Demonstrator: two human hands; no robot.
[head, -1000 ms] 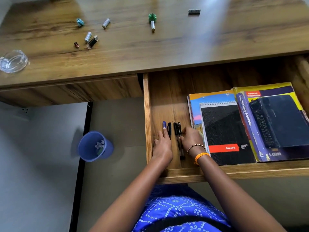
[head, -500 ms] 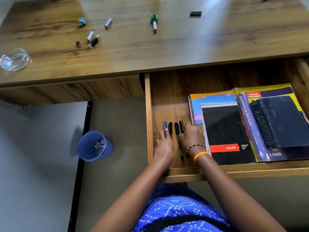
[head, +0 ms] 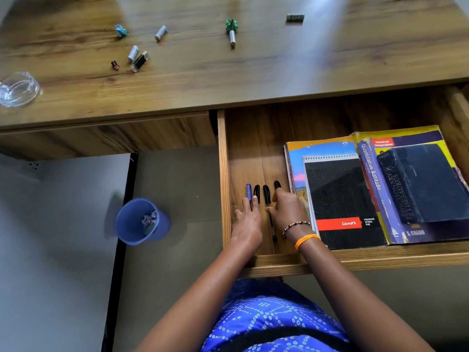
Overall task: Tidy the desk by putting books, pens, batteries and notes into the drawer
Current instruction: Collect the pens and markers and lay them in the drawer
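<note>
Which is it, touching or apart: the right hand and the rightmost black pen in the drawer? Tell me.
Touching. The head view shows the right hand lying over the rightmost black pen, fingers on its barrel, only the cap poking out beyond them.

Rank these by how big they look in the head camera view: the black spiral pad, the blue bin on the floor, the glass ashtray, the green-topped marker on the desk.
1. Black spiral pad
2. Blue bin
3. Glass ashtray, cut off by the frame edge
4. Green-topped marker, farthest from the camera, so its true size is unsure
</note>
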